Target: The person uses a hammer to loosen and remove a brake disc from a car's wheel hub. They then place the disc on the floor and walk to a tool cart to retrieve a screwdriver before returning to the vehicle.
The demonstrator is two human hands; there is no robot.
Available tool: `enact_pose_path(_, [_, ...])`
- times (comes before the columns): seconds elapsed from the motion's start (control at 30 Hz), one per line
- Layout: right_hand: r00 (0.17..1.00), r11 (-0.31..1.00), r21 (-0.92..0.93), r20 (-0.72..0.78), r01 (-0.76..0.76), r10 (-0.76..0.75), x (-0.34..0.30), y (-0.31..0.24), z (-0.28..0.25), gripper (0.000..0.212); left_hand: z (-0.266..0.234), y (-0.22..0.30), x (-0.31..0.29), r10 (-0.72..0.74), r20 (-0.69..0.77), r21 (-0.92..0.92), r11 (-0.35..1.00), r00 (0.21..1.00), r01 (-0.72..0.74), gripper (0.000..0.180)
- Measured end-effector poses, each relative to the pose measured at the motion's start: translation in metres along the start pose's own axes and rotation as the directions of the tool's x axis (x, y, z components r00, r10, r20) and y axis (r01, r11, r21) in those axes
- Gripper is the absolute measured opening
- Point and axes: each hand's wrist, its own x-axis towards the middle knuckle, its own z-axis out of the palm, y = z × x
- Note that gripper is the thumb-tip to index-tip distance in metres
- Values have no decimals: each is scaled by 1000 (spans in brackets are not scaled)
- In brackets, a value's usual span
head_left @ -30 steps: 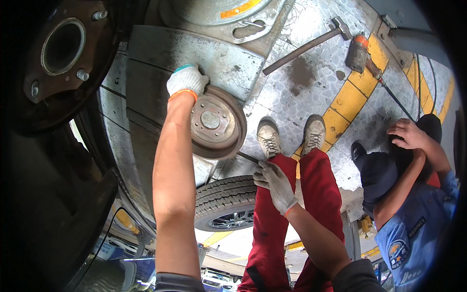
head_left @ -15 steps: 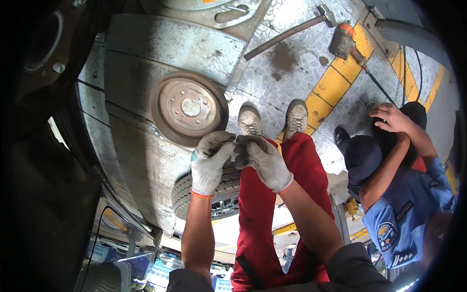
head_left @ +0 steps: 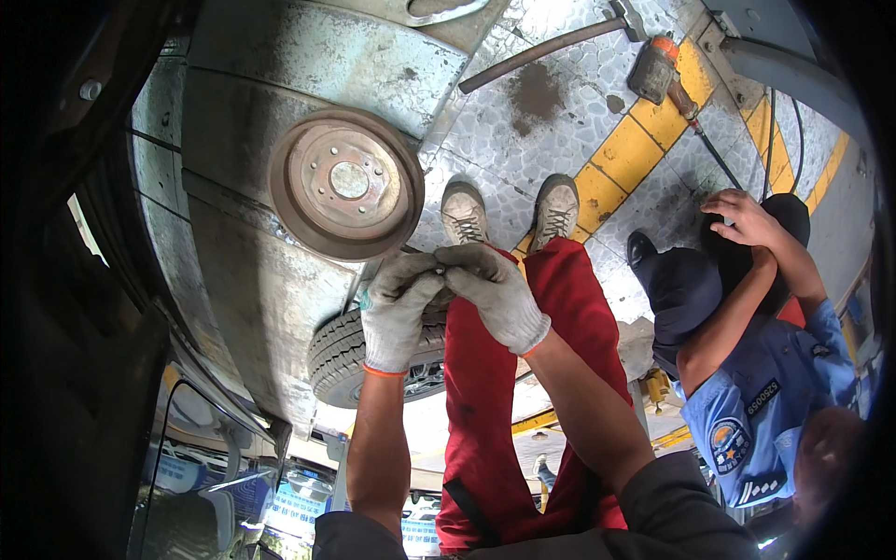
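The gloved left hand (head_left: pixel 397 313) and gloved right hand (head_left: pixel 497 291) meet fingertip to fingertip, pinching a small part too hidden to identify, just below the rusty brake drum (head_left: pixel 346 183) lying on the metal ramp (head_left: pixel 243 280).

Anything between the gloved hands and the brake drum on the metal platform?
Nothing visible. Left hand and right hand are together just below-right of the brake drum, apart from it, with only bare platform between.
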Motion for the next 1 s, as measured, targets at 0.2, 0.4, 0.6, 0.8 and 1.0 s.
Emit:
enact_pose_path(0.2, [999, 997, -79, -50, -2, -2, 0, -5, -8, 30, 9, -1, 8, 188, 15, 328, 927, 982, -182, 20])
enact_pose_path(0.4, [990, 986, 164, -140, 8, 16, 2, -7, -14, 31, 31, 19, 20, 255, 102, 610, 747, 961, -263, 17])
enact_pose_path(0.6, [980, 929, 360, -200, 84, -11, 10, -6, -26, 24, 43, 21, 38, 293, 237, 688, 623, 926, -373, 17])
enact_pose_path(0.8, [891, 883, 369, -441, 289, -107, 19, -16, -43, 19, 50, -3, 48, 313, 239, 699, 601, 919, -387, 53])
enact_pose_path(1.0, [896, 878, 376, -429, 295, -117, 20, -15, -44, 18, 25, -40, 51, 515, -119, 870, 466, 849, -161, 87])
